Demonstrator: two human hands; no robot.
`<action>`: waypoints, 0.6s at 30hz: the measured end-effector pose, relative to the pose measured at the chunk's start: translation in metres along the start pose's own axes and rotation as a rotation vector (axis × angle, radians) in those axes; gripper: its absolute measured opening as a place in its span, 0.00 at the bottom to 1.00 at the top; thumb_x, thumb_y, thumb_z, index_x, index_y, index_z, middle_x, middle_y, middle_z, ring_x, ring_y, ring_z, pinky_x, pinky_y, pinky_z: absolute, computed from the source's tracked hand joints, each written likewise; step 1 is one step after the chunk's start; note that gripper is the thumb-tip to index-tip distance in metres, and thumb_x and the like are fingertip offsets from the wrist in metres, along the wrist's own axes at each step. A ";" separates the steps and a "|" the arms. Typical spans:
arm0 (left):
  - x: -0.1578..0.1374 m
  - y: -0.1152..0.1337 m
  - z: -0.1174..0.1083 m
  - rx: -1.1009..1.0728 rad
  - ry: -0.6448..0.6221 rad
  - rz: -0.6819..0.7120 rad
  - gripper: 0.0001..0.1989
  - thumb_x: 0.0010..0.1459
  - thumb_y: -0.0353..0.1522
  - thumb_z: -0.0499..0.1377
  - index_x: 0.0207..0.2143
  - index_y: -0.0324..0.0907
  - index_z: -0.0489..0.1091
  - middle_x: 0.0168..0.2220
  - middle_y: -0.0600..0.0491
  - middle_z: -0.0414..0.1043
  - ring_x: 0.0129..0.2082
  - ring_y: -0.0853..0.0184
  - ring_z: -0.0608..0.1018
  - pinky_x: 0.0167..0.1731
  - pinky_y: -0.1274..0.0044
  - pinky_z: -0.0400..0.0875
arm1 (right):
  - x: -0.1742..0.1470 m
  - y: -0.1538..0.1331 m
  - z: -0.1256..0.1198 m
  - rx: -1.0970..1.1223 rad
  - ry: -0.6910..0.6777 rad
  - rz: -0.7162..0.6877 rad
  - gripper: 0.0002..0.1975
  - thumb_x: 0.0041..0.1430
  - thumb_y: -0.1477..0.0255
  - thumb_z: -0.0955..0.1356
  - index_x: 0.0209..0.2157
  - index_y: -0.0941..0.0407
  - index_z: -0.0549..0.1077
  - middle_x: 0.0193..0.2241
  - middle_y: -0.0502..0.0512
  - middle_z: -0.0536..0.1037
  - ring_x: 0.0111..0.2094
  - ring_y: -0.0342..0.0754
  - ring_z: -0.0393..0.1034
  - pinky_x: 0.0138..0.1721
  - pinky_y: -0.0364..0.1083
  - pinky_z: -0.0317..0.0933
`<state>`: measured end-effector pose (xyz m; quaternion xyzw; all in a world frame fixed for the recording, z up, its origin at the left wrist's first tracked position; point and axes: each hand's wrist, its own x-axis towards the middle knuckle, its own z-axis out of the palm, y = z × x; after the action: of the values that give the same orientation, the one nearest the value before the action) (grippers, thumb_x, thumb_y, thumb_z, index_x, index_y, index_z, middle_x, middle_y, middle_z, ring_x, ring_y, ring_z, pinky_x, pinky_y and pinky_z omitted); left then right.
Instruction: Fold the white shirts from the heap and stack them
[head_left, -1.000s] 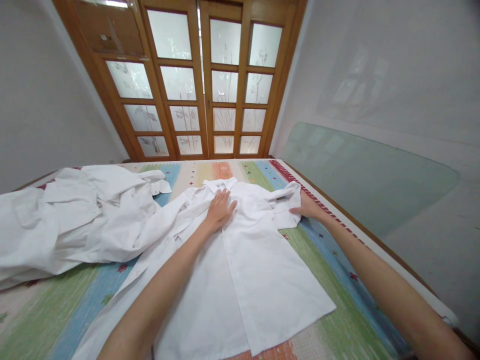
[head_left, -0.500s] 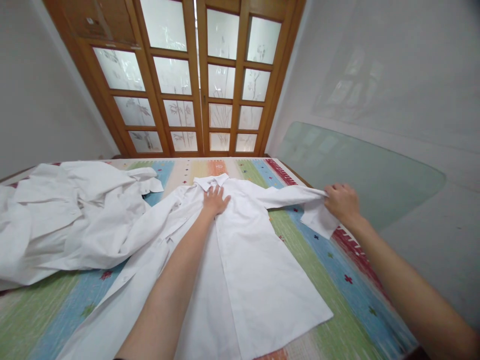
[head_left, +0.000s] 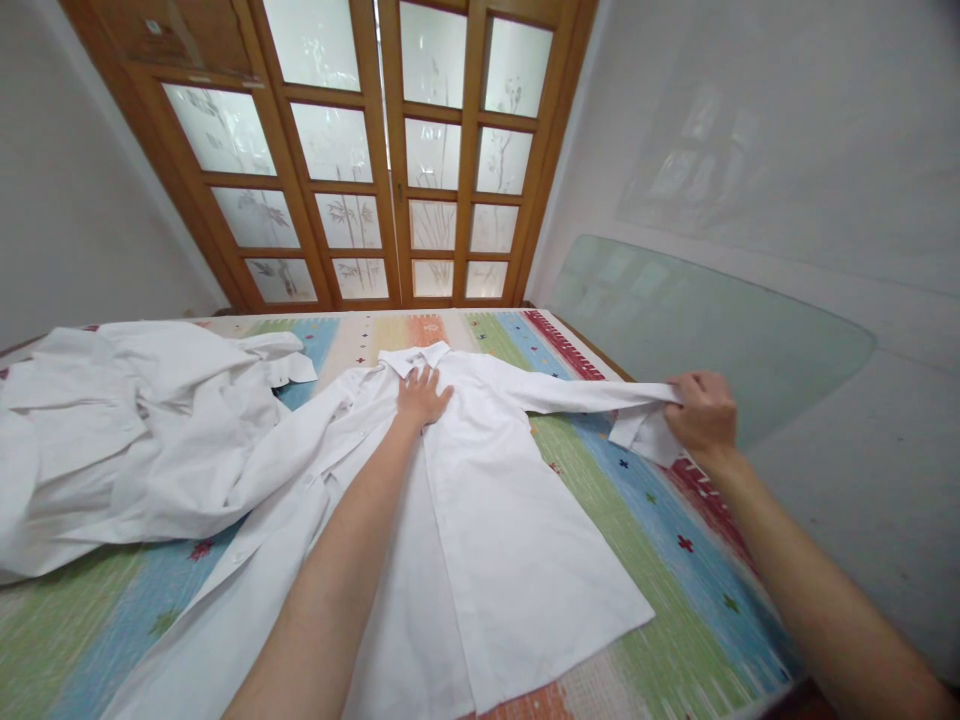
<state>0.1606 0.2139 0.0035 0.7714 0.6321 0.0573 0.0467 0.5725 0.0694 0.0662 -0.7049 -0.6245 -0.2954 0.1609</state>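
- Shirt [head_left: 517, 560], white, lay spread over the middle of the striped cloth [head_left: 346, 345], collar [head_left: 412, 358] towards the far edge and hem towards the near one.
- The left hand [head_left: 424, 398] rested palm down on the shirt's front, just below the collar, fingers slightly spread and pinching nothing.
- The right hand [head_left: 703, 412] was closed round the end of a sleeve [head_left: 585, 393], knuckles up, above the red band of the cloth's right edge; its fingertips were partly hidden.
- Between shoulder and right hand, the sleeve ran nearly straight out towards that edge, and a loose flap [head_left: 646, 432] drooped beside the hand; whether the flap touched the cloth could not be told.
- Along the cloth's left side lay a crumpled white pile [head_left: 165, 420], reaching towards the far left corner and meeting the shirt's left side.
- Past the far edge stood wooden doors [head_left: 279, 183] with frosted panes; past the right edge, a pale green panel [head_left: 712, 330] stood against the wall [head_left: 862, 130].
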 end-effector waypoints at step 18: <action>-0.003 0.001 -0.001 -0.004 0.040 0.014 0.33 0.65 0.47 0.38 0.66 0.41 0.51 0.69 0.46 0.45 0.68 0.52 0.49 0.63 0.57 0.46 | -0.075 0.043 0.042 0.184 -0.563 -0.301 0.40 0.43 0.79 0.62 0.63 0.55 0.61 0.60 0.58 0.67 0.63 0.59 0.56 0.61 0.61 0.55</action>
<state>0.1606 0.2105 0.0043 0.7745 0.6272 0.0743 0.0353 0.6195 0.0279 -0.0066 -0.6410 -0.7658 -0.0518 -0.0006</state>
